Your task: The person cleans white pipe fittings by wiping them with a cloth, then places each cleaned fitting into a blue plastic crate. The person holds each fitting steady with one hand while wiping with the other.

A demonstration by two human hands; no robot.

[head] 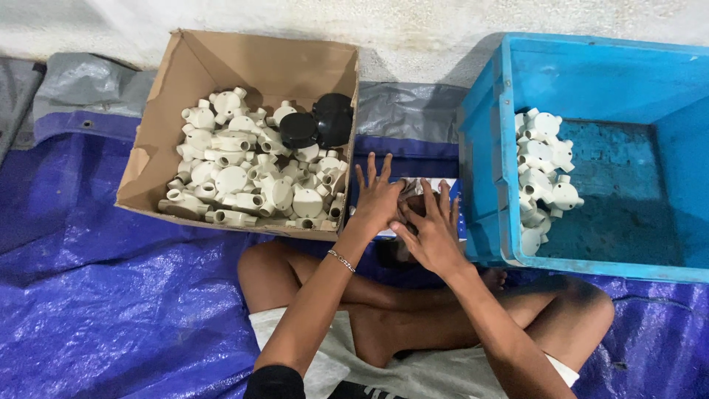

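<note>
My left hand (377, 198) and my right hand (432, 233) rest side by side, fingers spread, on a small flat thing lying on the blue tarp between a cardboard box and a blue crate. The thing under the palms is mostly hidden; only a pale edge shows. The left wrist wears a thin bracelet (341, 260). The cardboard box (148, 148) to the left holds many cream plastic conduit junction boxes (251, 181) and two black round ones (317, 125). The blue plastic crate (487, 148) to the right holds several cream junction boxes (543, 177) along its left wall.
I sit cross-legged on a blue tarp (111, 295), knees and feet below the hands. A grey sheet (88, 85) and a pale wall (413, 29) lie behind the containers. The right part of the crate floor (635, 192) is bare.
</note>
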